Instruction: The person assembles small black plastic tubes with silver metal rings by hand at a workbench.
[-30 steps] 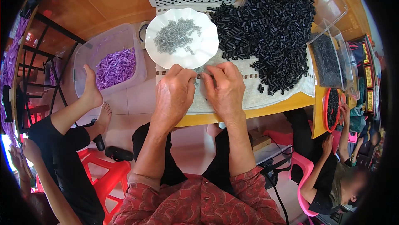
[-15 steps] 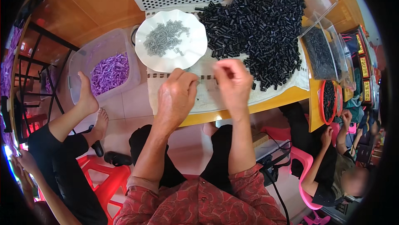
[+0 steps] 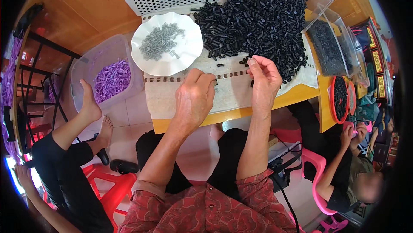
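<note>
A large heap of small black cylindrical pieces lies on a pale cloth over the table. My right hand is at the heap's near edge, thumb and fingers pinched together; whether a piece is between them is hard to see. Closer to the middle, my left hand is closed, with a small dark piece showing at its fingertips. Beyond it stands a white scalloped plate, holding small clear springs or coil-like pieces. One loose black piece sits between my hands.
A white perforated basket of black pieces is at the back. Clear bins stand right, beside a red-rimmed round tray. On the left, a translucent tub holds purple pieces. People sit on both sides; a red stool is at left.
My right hand has moved right and away from my left, to the heap's edge. My left hand has shifted slightly right in the picture. The view has shifted a little.
</note>
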